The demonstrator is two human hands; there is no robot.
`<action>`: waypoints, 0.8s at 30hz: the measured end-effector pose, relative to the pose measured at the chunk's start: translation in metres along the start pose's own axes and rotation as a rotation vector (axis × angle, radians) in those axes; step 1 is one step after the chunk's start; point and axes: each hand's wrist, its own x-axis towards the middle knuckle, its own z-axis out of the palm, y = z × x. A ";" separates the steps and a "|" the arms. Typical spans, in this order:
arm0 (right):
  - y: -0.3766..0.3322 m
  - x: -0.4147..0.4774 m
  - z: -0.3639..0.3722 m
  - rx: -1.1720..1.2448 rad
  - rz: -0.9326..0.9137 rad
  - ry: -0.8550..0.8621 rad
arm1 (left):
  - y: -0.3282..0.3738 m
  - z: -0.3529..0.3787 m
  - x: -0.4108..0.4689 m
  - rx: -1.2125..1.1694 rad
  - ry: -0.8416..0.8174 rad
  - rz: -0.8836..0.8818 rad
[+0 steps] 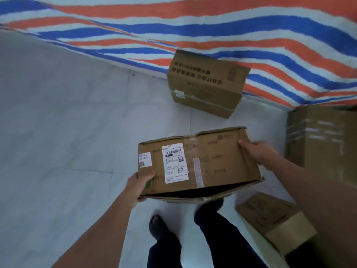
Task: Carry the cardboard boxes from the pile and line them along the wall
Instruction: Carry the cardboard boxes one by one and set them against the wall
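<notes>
The left hand [143, 183] is curled under the near left corner of the carried box [210, 161], thumb on top. The box is kept level above the floor [58, 132], short of the placed box [204, 84], and its right edge is clamped by the right hand [259, 151].

We hold the cardboard box [212, 163] above the tiled floor [58, 122]. Our left hand [141, 184] grips its near-left corner; our right hand [258, 151] grips its far-right edge. A shipping label [174, 163] faces up. A second box [204, 84] stands against the striped tarp [193, 26]. A taped box [324, 136] and a flat box [274, 219] sit at the right.
</notes>
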 end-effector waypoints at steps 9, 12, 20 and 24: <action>-0.114 -0.175 0.138 -0.369 -0.257 -0.052 | -0.126 -0.200 -0.078 -0.249 0.153 0.028; -0.151 -0.243 0.198 -0.426 -0.370 -0.049 | -0.173 -0.279 -0.107 -0.341 0.207 0.069; -0.259 -0.413 0.371 -0.602 -0.679 -0.088 | -0.292 -0.483 -0.186 -0.555 0.405 0.134; -0.314 -0.481 0.456 -0.683 -0.852 -0.134 | -0.337 -0.564 -0.207 -0.644 0.502 0.147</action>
